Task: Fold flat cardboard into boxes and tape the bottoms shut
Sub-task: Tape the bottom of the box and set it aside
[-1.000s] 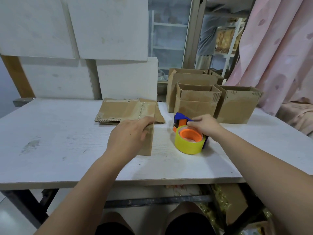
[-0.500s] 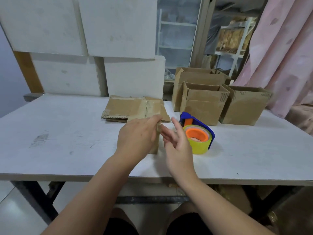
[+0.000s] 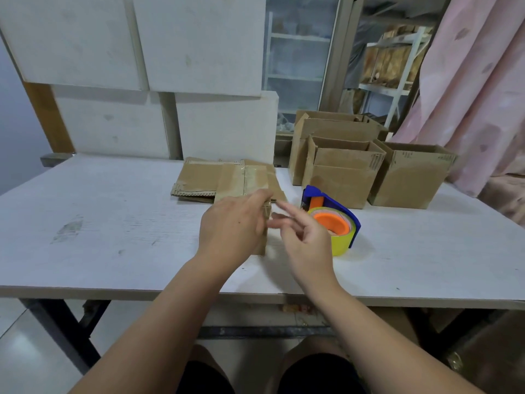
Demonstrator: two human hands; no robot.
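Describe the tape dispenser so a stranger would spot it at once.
Look at the white table. In front of the open cardboard boxes, just right of the right hand, sits the tape dispenser. It alone is colourful: blue frame, orange core, yellow tape roll.

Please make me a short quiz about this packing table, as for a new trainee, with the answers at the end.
1. True or false: the right hand holds the tape dispenser.
2. Where do the finished boxes stand? A) back right of the table B) on the floor C) at the table's left edge
3. Fill in: the ___ hand is on the flat cardboard piece.
Key: 1 false, it is empty; 2 A; 3 left hand.
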